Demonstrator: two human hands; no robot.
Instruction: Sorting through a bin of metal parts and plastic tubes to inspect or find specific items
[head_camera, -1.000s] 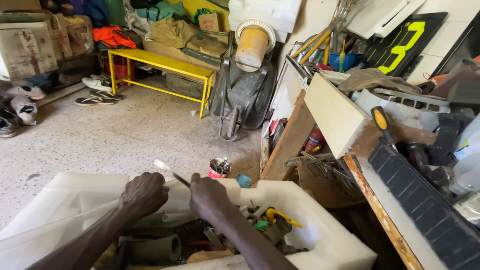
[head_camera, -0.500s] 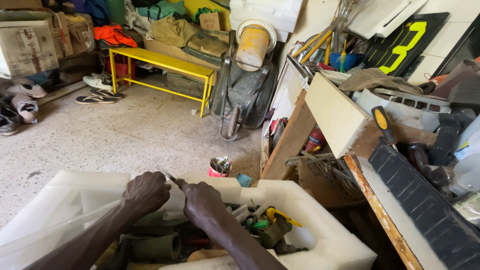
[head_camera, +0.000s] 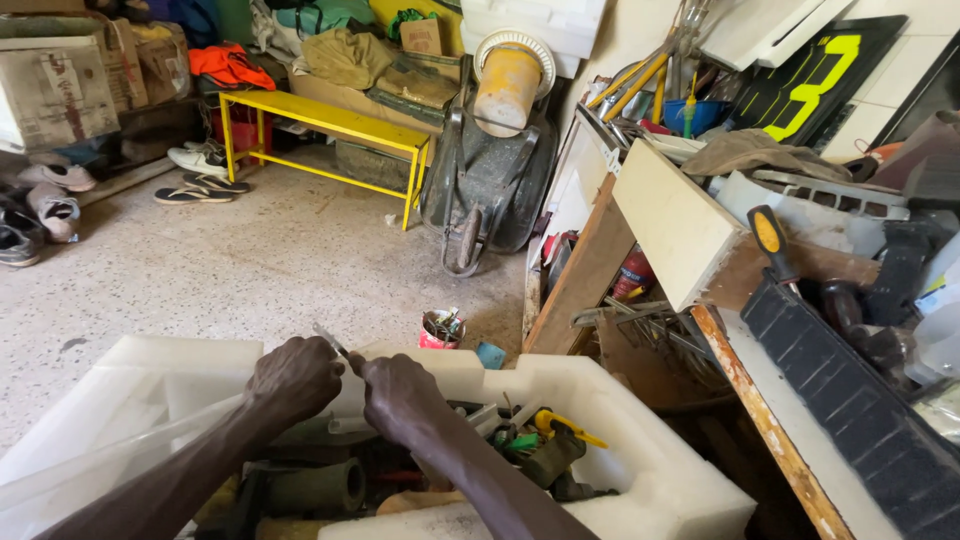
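Observation:
Both my hands are over a white foam box (head_camera: 640, 450) full of tools and parts. My left hand (head_camera: 293, 379) is closed around a thin metal blade-like tool (head_camera: 330, 341) whose tip sticks up past the knuckles. Just to its right, my right hand (head_camera: 400, 397) is closed too, with its fingers touching the same tool. Below the hands lie a dark green cylinder (head_camera: 315, 487), a yellow-handled tool (head_camera: 567, 429) and several other small parts.
A small can of bits (head_camera: 441, 328) stands on the floor beyond the box. Further back are a wheelbarrow (head_camera: 490, 170), a yellow bench (head_camera: 325, 125) and shoes (head_camera: 50, 210). A cluttered workbench (head_camera: 800, 400) with boards and a screwdriver (head_camera: 772, 240) fills the right.
My right hand has moved left and closer to my left hand, and both now meet at the thin metal tool. The left hand has stayed nearly in place.

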